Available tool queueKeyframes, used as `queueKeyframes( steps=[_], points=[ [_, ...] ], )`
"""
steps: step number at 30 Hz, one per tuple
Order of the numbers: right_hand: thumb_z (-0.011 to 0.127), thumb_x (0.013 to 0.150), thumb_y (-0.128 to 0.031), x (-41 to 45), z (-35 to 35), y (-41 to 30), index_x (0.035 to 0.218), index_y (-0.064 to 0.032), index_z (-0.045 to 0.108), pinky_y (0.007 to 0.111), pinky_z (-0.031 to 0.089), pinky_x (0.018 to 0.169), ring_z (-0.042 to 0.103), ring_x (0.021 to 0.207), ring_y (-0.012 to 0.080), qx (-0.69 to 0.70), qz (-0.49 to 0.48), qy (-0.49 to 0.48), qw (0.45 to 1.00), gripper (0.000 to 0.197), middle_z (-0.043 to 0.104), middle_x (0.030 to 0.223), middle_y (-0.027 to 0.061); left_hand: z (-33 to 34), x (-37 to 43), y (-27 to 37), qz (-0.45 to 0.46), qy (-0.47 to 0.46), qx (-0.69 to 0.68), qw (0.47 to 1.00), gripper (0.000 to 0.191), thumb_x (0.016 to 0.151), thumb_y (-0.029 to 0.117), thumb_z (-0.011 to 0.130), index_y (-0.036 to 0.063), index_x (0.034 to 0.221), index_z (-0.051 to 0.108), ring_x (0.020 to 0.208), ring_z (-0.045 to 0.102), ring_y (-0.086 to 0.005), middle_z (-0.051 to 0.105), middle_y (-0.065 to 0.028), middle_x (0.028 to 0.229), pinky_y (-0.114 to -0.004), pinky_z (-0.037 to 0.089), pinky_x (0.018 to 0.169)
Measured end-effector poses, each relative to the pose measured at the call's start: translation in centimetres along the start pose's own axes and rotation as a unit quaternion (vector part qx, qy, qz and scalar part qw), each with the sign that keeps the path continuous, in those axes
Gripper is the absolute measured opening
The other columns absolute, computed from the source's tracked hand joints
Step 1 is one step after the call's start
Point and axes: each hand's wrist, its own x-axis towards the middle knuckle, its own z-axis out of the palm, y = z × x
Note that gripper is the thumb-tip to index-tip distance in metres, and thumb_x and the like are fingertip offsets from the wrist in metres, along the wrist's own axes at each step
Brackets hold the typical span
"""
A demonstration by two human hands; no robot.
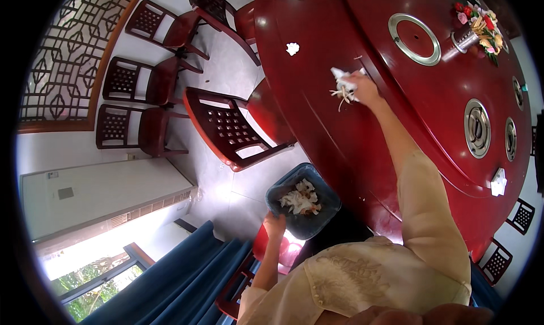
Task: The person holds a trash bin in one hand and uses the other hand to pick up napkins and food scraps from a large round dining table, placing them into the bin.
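My left hand [275, 224] grips the near rim of a dark blue-grey waste bin [272, 195], which is beside the table's edge. Inside it lie crumpled tissues [300, 199] with some reddish-brown scraps. Over the dark red round table [314, 125], my right hand [362, 87] is closed on crumpled white tissue [340, 75]; thin pale sticks or strips [343, 95] poke out below it. The fingertips are partly hidden and blurred. Another crumpled white tissue [293, 49] lies apart on the tabletop, farther off.
The table's raised centre carries metal rings [392, 38], round metal fittings [469, 127] and flowers [488, 27] by a metal cup [464, 41]. A white object [499, 182] sits near its edge. A wooden chair [229, 131] stands left of the table, others along the wall. A blue curtain [182, 278] hangs behind.
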Motion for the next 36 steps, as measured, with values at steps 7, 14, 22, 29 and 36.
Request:
queueKeyframes(
  steps=[7,14,22,29,36],
  points=[
    [0.048,0.067,0.012,0.4,-1.5,-2.6,0.105,-0.0170,0.066,0.031,0.043,0.084,0.054,0.093,0.0245,0.152,-0.102,-0.210,0.960,0.051,0.057,0.096,0.0075,1.2,0.5,-0.8,0.001,0.014,0.016,1.000,0.029,0.069,0.021,0.058,0.0010,0.089,0.062,0.076,0.061,-0.0398,0.063,-0.0228,0.076,-0.044,0.048,0.069],
    [0.051,0.070,0.008,15.2,2.1,-7.2,0.113,-0.0210,0.061,0.034,0.045,0.082,0.054,0.102,0.0229,0.035,-0.161,0.018,0.986,0.053,0.054,0.106,0.0039,0.7,0.1,0.8,-0.019,-0.013,-0.037,0.999,0.032,0.071,0.015,0.057,0.0008,0.099,0.059,0.081,0.062,-0.0379,0.063,-0.0221,0.082,-0.043,0.048,0.071],
    [0.058,0.075,0.000,18.8,7.3,-7.1,0.115,-0.0297,0.060,0.033,0.047,0.088,0.047,0.109,0.0228,-0.181,-0.118,-0.112,0.970,0.050,0.051,0.116,-0.0027,2.0,-0.6,1.7,-0.046,-0.041,-0.014,0.998,0.036,0.072,0.012,0.053,0.0018,0.106,0.056,0.080,0.062,-0.0387,0.063,-0.0233,0.083,-0.043,0.049,0.069],
    [0.060,0.070,0.002,5.5,2.7,-4.7,0.112,-0.0278,0.062,0.033,0.042,0.089,0.048,0.100,0.0276,-0.105,-0.231,-0.144,0.957,0.051,0.052,0.119,0.0023,2.8,-0.5,0.5,-0.001,0.002,-0.047,0.999,0.042,0.070,0.011,0.052,0.0014,0.111,0.053,0.075,0.062,-0.0401,0.063,-0.0223,0.081,-0.044,0.049,0.066],
    [0.064,0.063,0.004,-11.7,1.6,-8.2,0.114,-0.0254,0.061,0.036,0.044,0.085,0.048,0.095,0.0291,-0.025,-0.078,-0.051,0.995,0.058,0.052,0.117,0.0064,2.3,0.2,1.5,0.006,0.001,-0.054,0.999,0.033,0.069,0.014,0.054,-0.0017,0.098,0.057,0.075,0.060,-0.0410,0.062,-0.0243,0.076,-0.045,0.047,0.068]
  ],
)
